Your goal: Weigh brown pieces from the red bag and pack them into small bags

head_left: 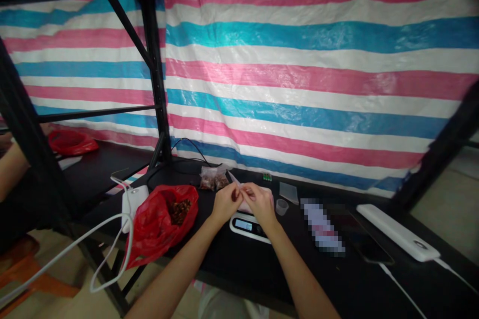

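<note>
Both hands meet over a small digital scale point(250, 225) on the black bench point(239, 264): the left hand point(225, 203) and right hand point(261, 202) pinch a small clear plastic pouch point(239, 190) between their fingertips, closed on it. The pouch is thin, pale and glossy. The scale's lit display is too small to read. A red bag point(159, 222) of brown pieces lies to the left.

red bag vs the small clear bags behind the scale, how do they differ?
The red bag is opaque, large and gapes open at the table's near edge, left of the left hand. The clear bags are see-through, much smaller and sit further back by the striped tarp. Both hold dark reddish-brown bits.
</note>
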The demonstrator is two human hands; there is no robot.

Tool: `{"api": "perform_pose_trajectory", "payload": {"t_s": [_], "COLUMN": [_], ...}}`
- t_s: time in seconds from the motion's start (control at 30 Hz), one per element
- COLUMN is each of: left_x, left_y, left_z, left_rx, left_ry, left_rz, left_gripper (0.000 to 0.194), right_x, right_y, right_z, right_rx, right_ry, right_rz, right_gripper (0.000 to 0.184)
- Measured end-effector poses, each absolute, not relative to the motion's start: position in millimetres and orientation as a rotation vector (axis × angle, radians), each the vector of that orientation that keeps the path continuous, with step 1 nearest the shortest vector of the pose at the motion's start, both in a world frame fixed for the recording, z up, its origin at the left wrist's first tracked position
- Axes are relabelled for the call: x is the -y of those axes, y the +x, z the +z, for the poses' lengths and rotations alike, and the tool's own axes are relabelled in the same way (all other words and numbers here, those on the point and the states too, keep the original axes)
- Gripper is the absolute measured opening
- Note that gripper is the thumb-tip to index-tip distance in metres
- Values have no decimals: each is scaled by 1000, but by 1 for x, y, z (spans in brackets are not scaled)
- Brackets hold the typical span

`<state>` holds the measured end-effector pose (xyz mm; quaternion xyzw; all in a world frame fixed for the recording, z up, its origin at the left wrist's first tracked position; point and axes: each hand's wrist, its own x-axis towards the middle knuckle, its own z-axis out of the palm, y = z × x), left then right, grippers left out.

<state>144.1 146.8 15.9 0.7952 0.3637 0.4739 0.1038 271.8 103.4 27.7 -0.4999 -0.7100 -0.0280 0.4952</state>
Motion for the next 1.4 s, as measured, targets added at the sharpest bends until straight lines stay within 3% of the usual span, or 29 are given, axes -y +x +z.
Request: {"api": "perform_pose_trajectory", "payload": {"t_s": [0.17, 0.33, 0.53, 0.9, 1.07, 1.3, 1.4], "left_x": [-149, -145, -138, -153, -152, -148, -149], "left_y": [146, 141, 135, 127, 124, 124, 124], "left_z": [14, 20, 29, 24, 26, 26, 26], "left_rx": [-996, -997, -699, -814, -736, -761, -834], "left_ry": [2318, 2398, 2863, 3064, 3035, 2980, 2927], "left_rz": [1476, 1666, 1312, 1203, 1234, 1312, 1351], "left_gripper": [19, 4, 43, 55, 67, 59, 55], "right_x": [-106, -119, -123, -117, -114, -115, -115], "right_y": [280, 289, 294, 295, 296, 299, 297], "right_z": [31, 25, 25, 34, 37, 35, 35], "right_rx": [1680, 1456, 1479, 1548, 1533, 1489, 1505], "right_ry": [-1306, -1363, -1301, -1051, -1041, -1034, -1070], "right_rz": [-32, 272, 528, 997, 1074, 1137, 951], "right_gripper": [16, 18, 19, 14, 15, 32, 39]}}
